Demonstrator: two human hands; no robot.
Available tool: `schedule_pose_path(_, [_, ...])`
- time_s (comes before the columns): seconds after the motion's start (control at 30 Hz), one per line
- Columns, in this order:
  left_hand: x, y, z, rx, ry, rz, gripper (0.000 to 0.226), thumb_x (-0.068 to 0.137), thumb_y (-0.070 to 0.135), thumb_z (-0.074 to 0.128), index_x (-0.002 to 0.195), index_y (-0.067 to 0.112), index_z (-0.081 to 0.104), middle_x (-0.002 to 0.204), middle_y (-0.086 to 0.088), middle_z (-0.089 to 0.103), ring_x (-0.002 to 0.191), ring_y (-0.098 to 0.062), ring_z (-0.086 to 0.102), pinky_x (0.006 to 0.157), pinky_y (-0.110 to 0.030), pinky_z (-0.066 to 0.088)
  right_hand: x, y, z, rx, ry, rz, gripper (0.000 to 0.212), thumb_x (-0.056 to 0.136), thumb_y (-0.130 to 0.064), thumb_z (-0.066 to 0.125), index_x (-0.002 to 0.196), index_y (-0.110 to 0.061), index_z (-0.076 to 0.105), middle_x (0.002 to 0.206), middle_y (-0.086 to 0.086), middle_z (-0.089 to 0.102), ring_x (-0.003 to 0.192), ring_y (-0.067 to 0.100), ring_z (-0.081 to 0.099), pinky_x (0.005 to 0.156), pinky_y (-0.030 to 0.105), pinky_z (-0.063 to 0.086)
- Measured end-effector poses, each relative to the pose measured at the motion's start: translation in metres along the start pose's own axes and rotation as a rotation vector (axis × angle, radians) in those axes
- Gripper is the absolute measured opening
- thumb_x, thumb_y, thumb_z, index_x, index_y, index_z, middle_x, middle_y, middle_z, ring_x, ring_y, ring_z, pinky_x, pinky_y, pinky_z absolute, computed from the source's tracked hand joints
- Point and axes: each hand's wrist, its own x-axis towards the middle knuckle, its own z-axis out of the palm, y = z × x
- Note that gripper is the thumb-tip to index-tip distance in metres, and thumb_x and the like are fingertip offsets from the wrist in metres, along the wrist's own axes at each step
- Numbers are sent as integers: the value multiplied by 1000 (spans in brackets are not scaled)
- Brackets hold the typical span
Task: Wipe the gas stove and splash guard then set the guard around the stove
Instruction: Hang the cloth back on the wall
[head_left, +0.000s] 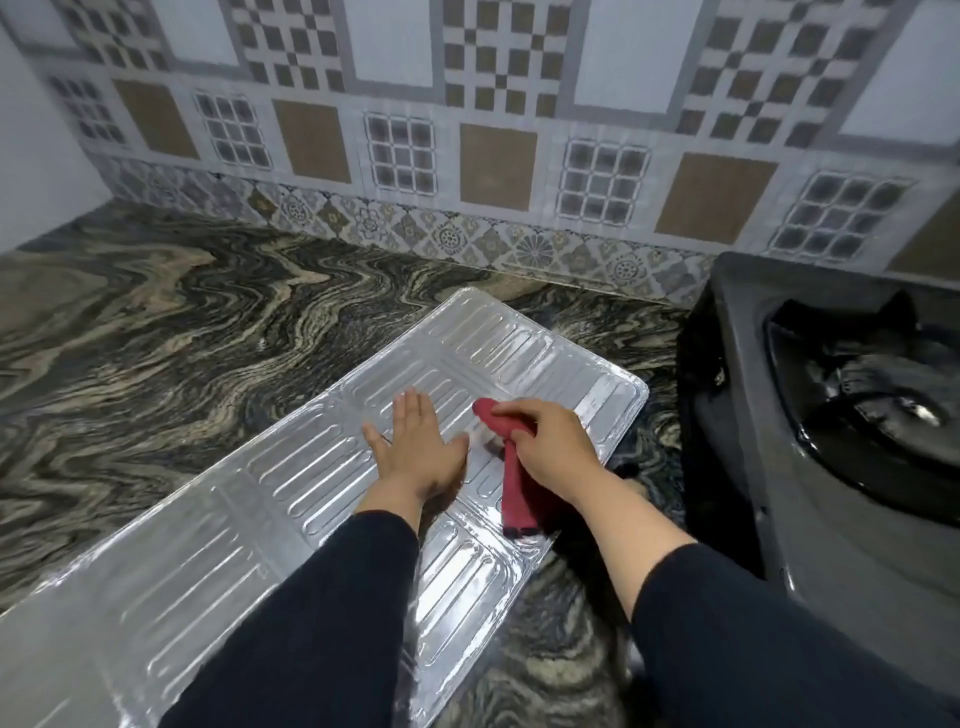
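Note:
A shiny silver splash guard (291, 467) with embossed ribs lies flat on the marbled counter, stretching from the lower left toward the stove. My left hand (415, 449) presses flat on its middle with straight fingers. Just to its right, my right hand (545, 441) grips a red cloth (511, 493) against the guard; the cloth's tail hangs down toward me. The black gas stove (831, 467) stands at the right, its burner and pan support partly cut off by the frame edge.
The dark, swirled stone counter (182, 338) spreads to the left and behind the guard. A patterned tile wall (467, 156) closes the back. The stove's left side sits close to the guard's far right corner.

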Motion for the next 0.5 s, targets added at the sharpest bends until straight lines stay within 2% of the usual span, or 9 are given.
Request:
schedule_pose_path(0.1, [-4, 30, -23, -262, 14, 93, 75, 88, 41, 48, 153, 30, 11, 162, 6, 0, 149, -14, -8, 114, -62, -3, 2, -31, -40, 541, 46, 213, 36, 87, 2, 51, 115, -19, 61, 99, 8, 66, 72, 18, 60, 62, 22, 48])
schedule_pose_path(0.17, [-10, 61, -47, -688, -14, 254, 57, 85, 42, 51, 141, 36, 41, 151, 5, 38, 145, -16, 23, 116, -53, 18, -3, -50, -70, 786, -11, 261, 35, 89, 3, 48, 119, -12, 57, 86, 7, 63, 67, 16, 55, 59, 25, 46])
schedule_pose_path(0.2, [-17, 77, -61, -899, -21, 335, 40, 88, 37, 52, 128, 31, 56, 134, 5, 57, 131, -16, 45, 110, -42, 35, -6, -57, -86, 868, -56, 238, 33, 91, 3, 44, 118, -11, 58, 84, 5, 62, 68, 14, 55, 61, 24, 45])
schedule_pose_path(0.23, [-23, 93, -77, -1056, -33, 378, 26, 93, 26, 51, 115, 24, 64, 112, 7, 67, 110, -11, 58, 98, -26, 45, -10, -64, -102, 929, -103, 200, 32, 92, 3, 41, 115, -10, 60, 83, 4, 63, 70, 14, 55, 63, 23, 45])
schedule_pose_path(0.27, [-30, 108, -95, -1163, -45, 416, 21, 96, 16, 47, 105, 17, 66, 94, 10, 69, 91, -4, 62, 81, -13, 48, -14, -69, -119, 971, -133, 167, 32, 93, 2, 39, 109, -11, 63, 84, 4, 63, 72, 13, 56, 64, 22, 47])
schedule_pose_path(0.3, [-37, 122, -113, -1203, -51, 427, 22, 96, 14, 44, 95, 15, 66, 79, 12, 68, 75, 1, 61, 66, -6, 47, -20, -75, -136, 1006, -161, 138, 31, 93, 0, 38, 105, -13, 64, 85, 5, 64, 73, 14, 56, 66, 23, 49])
schedule_pose_path(0.37, [-49, 147, -143, -1214, -69, 459, 22, 95, 23, 48, 81, 17, 63, 62, 13, 64, 59, -6, 58, 47, -9, 44, -28, -83, -168, 1035, -203, 89, 30, 94, -2, 38, 105, -14, 62, 89, 7, 62, 75, 16, 57, 74, 27, 50])
schedule_pose_path(0.43, [-54, 171, -165, -1125, 12, 549, 11, 94, 21, 55, 88, 14, 63, 74, 7, 65, 72, -15, 59, 60, -15, 48, -37, -93, -196, 1048, -214, 27, 31, 93, -2, 37, 110, -13, 60, 86, 5, 61, 67, 12, 59, 69, 24, 52])
schedule_pose_path(0.5, [-59, 197, -188, -1012, 157, 636, 6, 93, 18, 59, 97, 14, 61, 84, 4, 64, 80, -13, 59, 69, -18, 48, -42, -102, -221, 1039, -160, -51, 32, 91, -2, 37, 108, -15, 61, 81, 1, 59, 54, 6, 56, 57, 18, 46])
